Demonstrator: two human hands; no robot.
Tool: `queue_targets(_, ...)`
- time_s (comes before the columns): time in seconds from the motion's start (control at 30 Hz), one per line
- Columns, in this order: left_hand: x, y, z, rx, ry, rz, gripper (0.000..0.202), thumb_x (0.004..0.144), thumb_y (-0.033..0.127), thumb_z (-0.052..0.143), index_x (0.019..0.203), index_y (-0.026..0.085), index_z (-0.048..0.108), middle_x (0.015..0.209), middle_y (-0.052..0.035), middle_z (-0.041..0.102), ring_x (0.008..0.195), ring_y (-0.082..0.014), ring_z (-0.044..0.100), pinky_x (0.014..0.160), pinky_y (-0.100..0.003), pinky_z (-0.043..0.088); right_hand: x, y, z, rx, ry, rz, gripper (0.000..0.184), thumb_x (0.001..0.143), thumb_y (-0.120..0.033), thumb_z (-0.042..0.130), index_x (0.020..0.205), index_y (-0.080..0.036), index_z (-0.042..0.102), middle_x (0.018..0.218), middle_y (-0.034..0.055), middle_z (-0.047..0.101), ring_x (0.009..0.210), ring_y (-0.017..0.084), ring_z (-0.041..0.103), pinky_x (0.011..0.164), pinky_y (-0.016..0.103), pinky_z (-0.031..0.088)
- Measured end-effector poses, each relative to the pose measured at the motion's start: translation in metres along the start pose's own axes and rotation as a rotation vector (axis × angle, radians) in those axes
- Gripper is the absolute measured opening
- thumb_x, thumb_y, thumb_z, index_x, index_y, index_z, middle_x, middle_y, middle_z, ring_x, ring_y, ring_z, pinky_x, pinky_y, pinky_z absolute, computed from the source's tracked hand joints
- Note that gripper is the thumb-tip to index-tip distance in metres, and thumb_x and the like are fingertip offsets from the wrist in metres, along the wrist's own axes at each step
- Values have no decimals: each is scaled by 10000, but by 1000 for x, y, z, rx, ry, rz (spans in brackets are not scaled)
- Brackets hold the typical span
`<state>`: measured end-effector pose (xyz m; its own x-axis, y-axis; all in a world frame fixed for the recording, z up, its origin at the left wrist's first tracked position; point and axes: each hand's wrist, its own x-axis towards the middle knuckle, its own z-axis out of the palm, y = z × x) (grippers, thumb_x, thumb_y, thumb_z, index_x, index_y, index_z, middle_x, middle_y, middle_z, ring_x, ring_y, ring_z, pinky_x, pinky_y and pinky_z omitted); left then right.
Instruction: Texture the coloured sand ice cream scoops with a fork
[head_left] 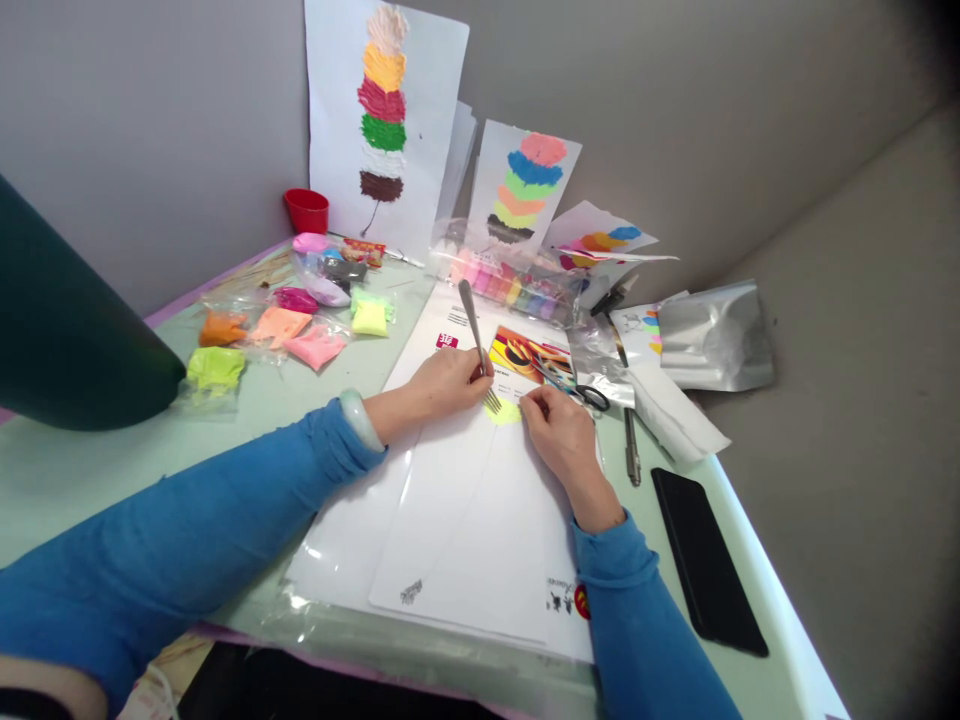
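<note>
My left hand is closed around a metal fork, its handle pointing up and its tines down. The tines reach a flat yellow-green patch of clay on the white paper. At the patch's right edge is my right hand, its thumb and fingers pinched together; whether anything is between them is hidden. Just beyond my hands lie a printed card in red and yellow and a pair of scissors with black handles.
Bagged coloured clay lies at the left, near a red cup and a dark green cylinder. Papers with coloured clay strips lean on the wall. At the right are a pen, a black phone and a silver pouch.
</note>
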<state>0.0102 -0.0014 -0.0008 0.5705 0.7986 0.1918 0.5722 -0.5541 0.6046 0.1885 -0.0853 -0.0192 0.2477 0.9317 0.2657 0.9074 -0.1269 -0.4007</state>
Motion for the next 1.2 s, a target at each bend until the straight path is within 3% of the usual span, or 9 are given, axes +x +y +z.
queue_targets(0.53,3,-3,1,3,74,-63,219,767,176,509,903,160,680,729,-24,685,695,-170,625,653,-256,447,0,0,1,-3,4,-1,224,857,-356,498,816,-211,664,822,36,706,754,194,614,659,280,362)
queue_targets(0.9,1,0,1,-74,40,11,194,793,217,513,874,163,681,719,-3,670,681,-150,604,645,-251,425,0,0,1,5,5,0,210,855,-353,505,810,-214,655,818,30,701,757,193,613,660,281,358)
queue_targets(1.2,3,-4,2,-5,80,-57,209,760,185,519,888,166,683,714,-15,677,678,-163,613,643,-256,435,0,0,0,8,1,-1,211,859,-349,502,806,-216,657,817,31,703,747,195,610,658,284,357)
